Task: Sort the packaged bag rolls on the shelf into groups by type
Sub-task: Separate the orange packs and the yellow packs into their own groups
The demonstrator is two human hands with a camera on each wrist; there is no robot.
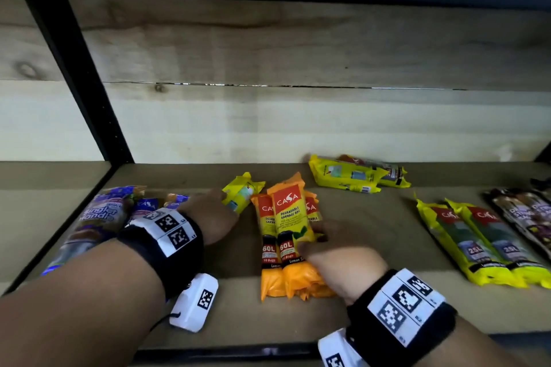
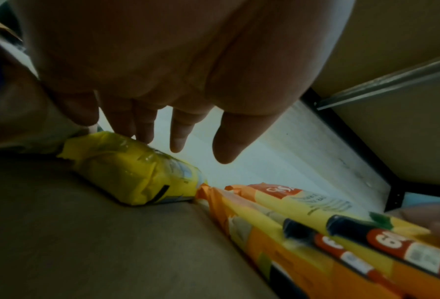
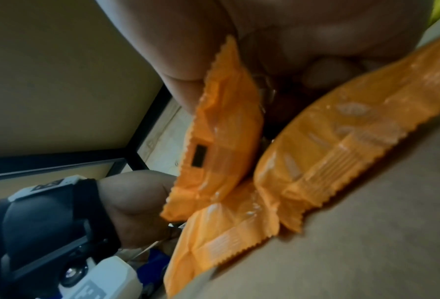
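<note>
Now the right hand has its thumb and fingers wrapped round the orange rolls, three of them bunched mid-shelf, and that grasp looks meant to keep the group tight as one type. Over on the left, the left hand reaches with straight, spread fingers, fingertips touching the top of a short yellow roll that lies just beside the far end of the orange ones. It holds nothing; I'd say it's about to drag this stray clear, since it doesn't belong with the orange lot. Its likely home is the yellow pile far right, against the back wall. The long yellow rolls sit well apart at the right, dark rolls beyond them. Purple packs lie at the left by the shelf edge.
</note>
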